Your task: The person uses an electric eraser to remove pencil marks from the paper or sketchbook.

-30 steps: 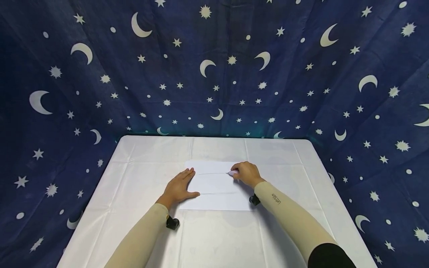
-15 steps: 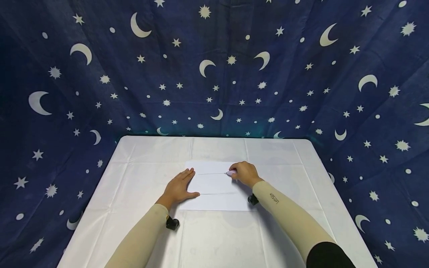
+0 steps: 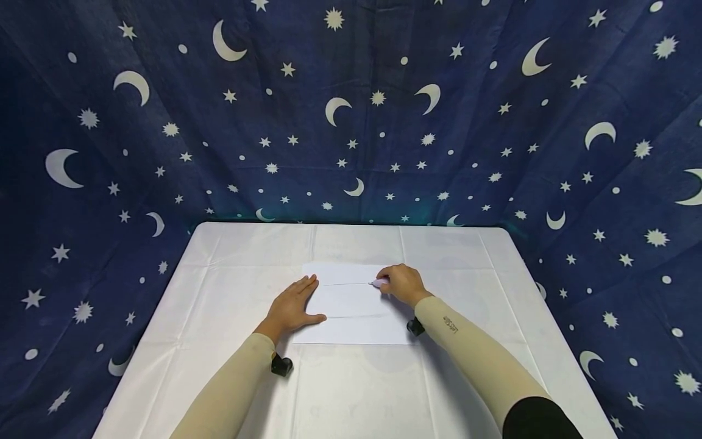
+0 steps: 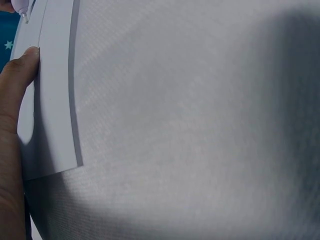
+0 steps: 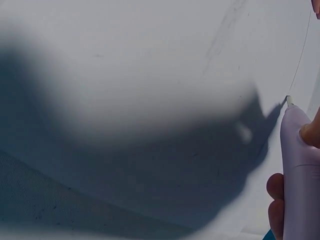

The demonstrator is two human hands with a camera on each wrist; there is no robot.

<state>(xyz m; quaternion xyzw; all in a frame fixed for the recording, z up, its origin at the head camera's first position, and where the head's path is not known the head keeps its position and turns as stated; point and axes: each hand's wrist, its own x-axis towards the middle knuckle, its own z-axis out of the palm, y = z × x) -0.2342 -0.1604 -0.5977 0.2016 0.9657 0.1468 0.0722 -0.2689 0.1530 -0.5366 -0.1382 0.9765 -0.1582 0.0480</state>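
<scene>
A white sheet of paper (image 3: 356, 332) lies on the table, with a thin dark line (image 3: 345, 284) across its upper part and a fainter smudged streak (image 3: 359, 316) lower down. My left hand (image 3: 293, 310) rests on the sheet's left edge, fingers and thumb spread. In my right hand (image 3: 404, 285) I grip a lavender electric eraser (image 5: 300, 180), thumb on its side. Its small pale tip (image 5: 289, 100) meets the paper where the line ends. Small dark specks lie about the sheet in the right wrist view. The left wrist view shows the thumb (image 4: 25, 67) on the paper.
A white cloth with fold creases covers the table (image 3: 362, 396). Behind and beside it hangs a dark blue curtain (image 3: 307, 79) with moons and stars. A small black camera sits at each wrist, such as the left wrist camera (image 3: 282, 366).
My right hand has shifted slightly left and then back right with the eraser, its tip staying near the line's right end. The left hand keeps its place on the sheet.
</scene>
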